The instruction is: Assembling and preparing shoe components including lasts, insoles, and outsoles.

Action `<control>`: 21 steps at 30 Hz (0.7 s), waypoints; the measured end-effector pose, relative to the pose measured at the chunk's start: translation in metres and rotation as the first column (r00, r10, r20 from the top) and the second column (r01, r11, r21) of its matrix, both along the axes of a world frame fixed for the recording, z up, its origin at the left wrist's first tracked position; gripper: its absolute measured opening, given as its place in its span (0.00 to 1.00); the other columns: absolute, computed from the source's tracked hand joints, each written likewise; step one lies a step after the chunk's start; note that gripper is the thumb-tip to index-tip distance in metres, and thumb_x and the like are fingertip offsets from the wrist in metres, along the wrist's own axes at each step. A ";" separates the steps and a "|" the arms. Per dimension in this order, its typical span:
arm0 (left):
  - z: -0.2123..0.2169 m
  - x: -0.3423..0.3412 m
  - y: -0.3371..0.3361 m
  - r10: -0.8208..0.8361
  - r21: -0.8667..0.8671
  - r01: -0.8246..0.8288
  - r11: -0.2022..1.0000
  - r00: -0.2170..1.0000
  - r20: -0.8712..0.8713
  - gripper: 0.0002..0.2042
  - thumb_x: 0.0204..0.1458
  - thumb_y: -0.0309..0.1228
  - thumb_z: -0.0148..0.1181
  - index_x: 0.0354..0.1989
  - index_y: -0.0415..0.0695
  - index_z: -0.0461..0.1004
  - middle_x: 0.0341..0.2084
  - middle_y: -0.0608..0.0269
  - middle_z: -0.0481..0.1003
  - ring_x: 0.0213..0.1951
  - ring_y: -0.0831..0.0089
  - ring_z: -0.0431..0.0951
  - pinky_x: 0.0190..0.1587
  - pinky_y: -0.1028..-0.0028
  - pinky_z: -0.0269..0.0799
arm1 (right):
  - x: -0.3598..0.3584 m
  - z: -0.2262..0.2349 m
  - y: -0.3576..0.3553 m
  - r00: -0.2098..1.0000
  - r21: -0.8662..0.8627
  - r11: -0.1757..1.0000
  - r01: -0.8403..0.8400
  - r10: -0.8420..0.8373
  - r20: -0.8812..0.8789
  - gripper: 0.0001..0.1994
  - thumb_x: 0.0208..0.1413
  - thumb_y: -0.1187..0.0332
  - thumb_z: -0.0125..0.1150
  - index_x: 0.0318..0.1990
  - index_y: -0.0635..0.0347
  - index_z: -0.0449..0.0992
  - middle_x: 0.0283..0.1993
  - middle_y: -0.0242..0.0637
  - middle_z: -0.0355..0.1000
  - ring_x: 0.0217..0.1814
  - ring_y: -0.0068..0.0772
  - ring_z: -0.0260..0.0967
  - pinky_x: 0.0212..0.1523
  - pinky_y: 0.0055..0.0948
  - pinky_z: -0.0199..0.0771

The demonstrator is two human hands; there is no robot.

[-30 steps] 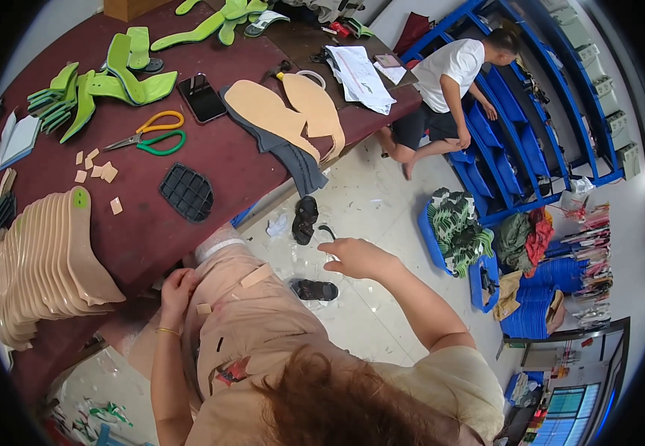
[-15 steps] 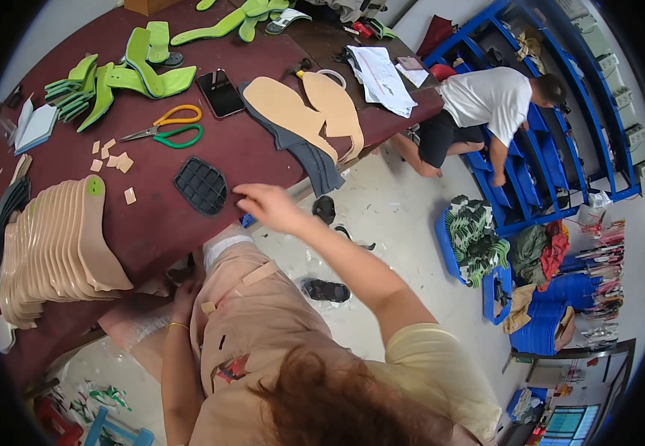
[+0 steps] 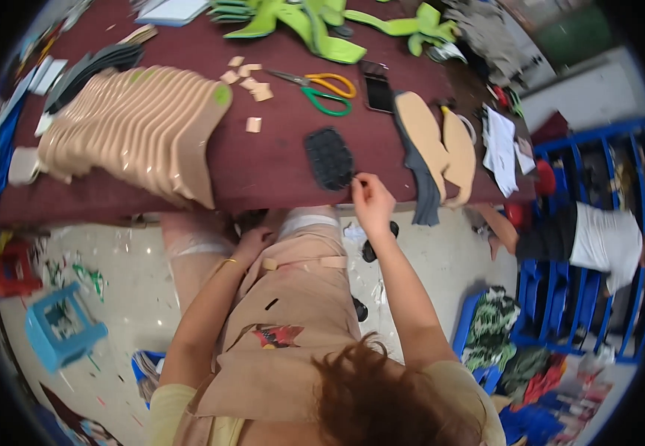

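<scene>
A black pad with a grid of ridges (image 3: 329, 158) lies on the dark red table near its front edge. My right hand (image 3: 374, 202) is just beside its lower right edge, thumb and fingers drawn together in a pinch. Whether they touch the pad or hold something small, I cannot make out. My left hand (image 3: 255, 241) rests low over my lap below the table edge, its fingers partly hidden. Behind the pad lie scissors with yellow and green handles (image 3: 326, 91) and small beige squares (image 3: 254, 125).
A row of beige curved pieces (image 3: 136, 134) stands left on the table (image 3: 263, 175). Beige and grey insoles (image 3: 426, 141), a phone (image 3: 376, 87) and green cut pieces (image 3: 292, 26) lie farther back. A person (image 3: 597, 241) bends by blue shelves at right; a blue stool (image 3: 62, 327) stands left.
The view has swung to the right, so table and floor sit differently in it. My right hand has come closer to the black pad, its fingers more drawn together.
</scene>
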State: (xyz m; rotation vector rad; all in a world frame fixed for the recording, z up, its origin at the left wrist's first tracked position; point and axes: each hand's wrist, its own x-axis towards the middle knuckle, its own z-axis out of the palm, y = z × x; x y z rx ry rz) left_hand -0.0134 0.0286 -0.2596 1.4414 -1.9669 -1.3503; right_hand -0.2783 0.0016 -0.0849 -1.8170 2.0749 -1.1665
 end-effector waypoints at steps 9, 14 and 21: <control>0.032 0.014 0.012 0.107 0.094 -0.109 0.990 0.994 0.028 0.15 0.52 0.40 0.56 0.41 0.41 0.74 0.34 0.48 0.77 0.37 0.54 0.77 0.41 0.64 0.72 | 0.046 0.028 -0.018 0.988 -0.077 0.997 0.020 -0.008 0.153 0.09 0.54 0.75 0.50 0.43 0.63 0.68 0.41 0.46 0.67 0.39 0.42 0.68 0.35 0.33 0.66; 0.040 0.020 0.022 0.164 0.108 -0.162 0.981 0.986 -0.006 0.13 0.52 0.37 0.57 0.40 0.41 0.74 0.33 0.50 0.77 0.36 0.56 0.77 0.40 0.66 0.72 | 0.041 0.048 -0.021 0.971 -0.099 0.966 -0.237 0.232 -0.060 0.21 0.44 0.85 0.48 0.48 0.59 0.71 0.58 0.47 0.57 0.55 0.41 0.62 0.52 0.33 0.65; 0.147 -0.012 0.016 0.061 -0.278 -0.152 0.948 0.948 -0.313 0.09 0.50 0.25 0.57 0.40 0.41 0.73 0.34 0.56 0.71 0.39 0.57 0.72 0.43 0.66 0.70 | 0.017 0.031 0.002 0.888 0.088 0.895 -0.437 0.445 -0.118 0.16 0.38 0.84 0.53 0.38 0.59 0.75 0.53 0.43 0.66 0.57 0.48 0.59 0.54 0.37 0.64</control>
